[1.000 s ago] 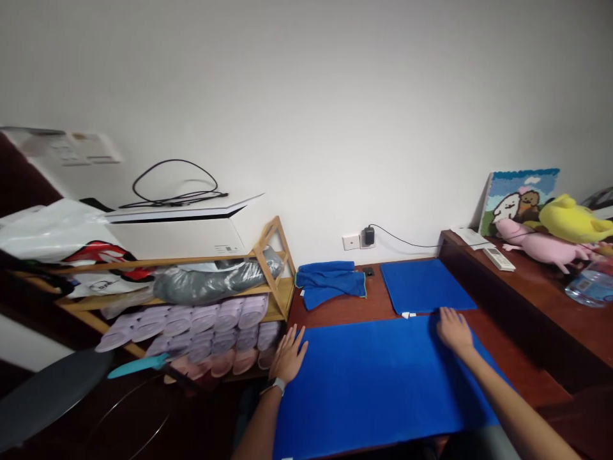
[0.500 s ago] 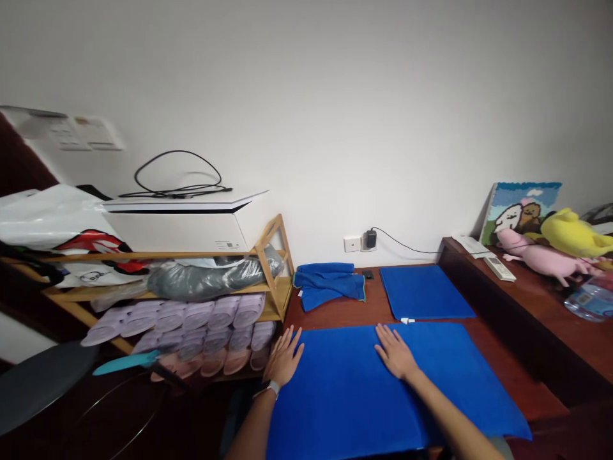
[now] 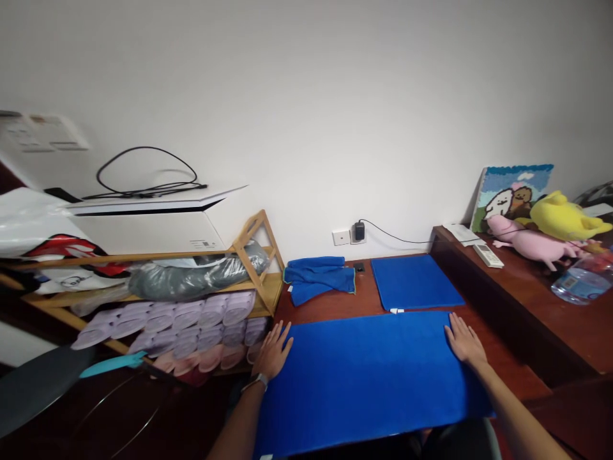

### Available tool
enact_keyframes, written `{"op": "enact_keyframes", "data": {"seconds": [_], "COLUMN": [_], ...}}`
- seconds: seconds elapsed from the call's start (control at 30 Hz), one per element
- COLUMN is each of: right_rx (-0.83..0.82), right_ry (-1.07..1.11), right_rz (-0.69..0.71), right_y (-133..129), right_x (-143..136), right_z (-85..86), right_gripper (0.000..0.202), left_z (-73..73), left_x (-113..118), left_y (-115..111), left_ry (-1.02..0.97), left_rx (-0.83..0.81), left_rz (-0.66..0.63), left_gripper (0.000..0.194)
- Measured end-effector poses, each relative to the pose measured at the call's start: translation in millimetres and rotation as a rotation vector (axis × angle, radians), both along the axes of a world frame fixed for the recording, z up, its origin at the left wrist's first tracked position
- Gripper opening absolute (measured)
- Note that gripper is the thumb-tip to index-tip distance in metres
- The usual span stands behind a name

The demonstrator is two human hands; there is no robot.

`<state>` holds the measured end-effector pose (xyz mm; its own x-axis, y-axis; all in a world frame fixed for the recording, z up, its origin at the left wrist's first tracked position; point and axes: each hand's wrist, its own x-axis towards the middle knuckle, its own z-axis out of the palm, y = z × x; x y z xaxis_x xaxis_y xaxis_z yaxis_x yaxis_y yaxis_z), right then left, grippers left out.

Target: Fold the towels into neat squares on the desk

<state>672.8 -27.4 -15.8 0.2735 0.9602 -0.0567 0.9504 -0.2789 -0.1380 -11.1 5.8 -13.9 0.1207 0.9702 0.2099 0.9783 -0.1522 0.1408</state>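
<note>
A large blue towel [image 3: 368,377] lies spread flat over the near part of the reddish-brown table [image 3: 330,310], its front edge by the table's near side. My left hand [image 3: 272,352] rests flat on its far left corner, fingers apart, a watch on the wrist. On the far right corner lies my right hand [image 3: 465,342], palm down with fingers stretched out. Behind the towel is a folded blue towel [image 3: 416,281] in a neat rectangle, with a white tag at its front edge. A crumpled blue cloth [image 3: 320,280] sits at the back left of the table.
Left of the table stands a wooden rack [image 3: 271,291] with lilac slippers [image 3: 191,316] and a white box [image 3: 153,230] on top. On the right, a higher wooden surface [image 3: 531,297] bears a pink plush toy [image 3: 527,243], a yellow plush toy [image 3: 569,217], a remote [image 3: 488,255] and a plastic bottle [image 3: 577,285].
My right hand has slid right across the large towel, from near its middle to its far right corner. My left hand stays at the left corner. The view has shifted slightly.
</note>
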Motion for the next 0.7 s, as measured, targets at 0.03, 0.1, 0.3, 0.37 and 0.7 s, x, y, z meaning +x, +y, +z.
{"op": "enact_keyframes", "data": {"seconds": [0.03,0.1,0.3,0.37,0.7], "right_rx": [0.001,-0.008,0.112,0.200,0.060], "right_ry": [-0.002,-0.014,-0.130,-0.113,0.299], "right_rz": [-0.003,-0.023,-0.056,0.090,0.788], "right_y": [0,2,12,16,12], "right_x": [-2,-6,-65,-117,-379], "right_z": [2.2,9.4,41.6,51.4,61.6], "right_gripper": [0.078,0.076,0.068,0.067,0.070], "left_z": [0.4,0.5,-0.4,0.4,-1.2], "left_x": [0,0,1,2,0], "left_y": [0,-1,-3,-4,-6], "left_ry": [-0.002,-0.008,-0.018,-0.022,-0.032], "left_rx": [-0.003,-0.005,0.002,-0.012,-0.021], "left_rz": [0.000,0.001,-0.002,0.008,0.015], "left_gripper": [0.061,0.060,0.059,0.059,0.061]}}
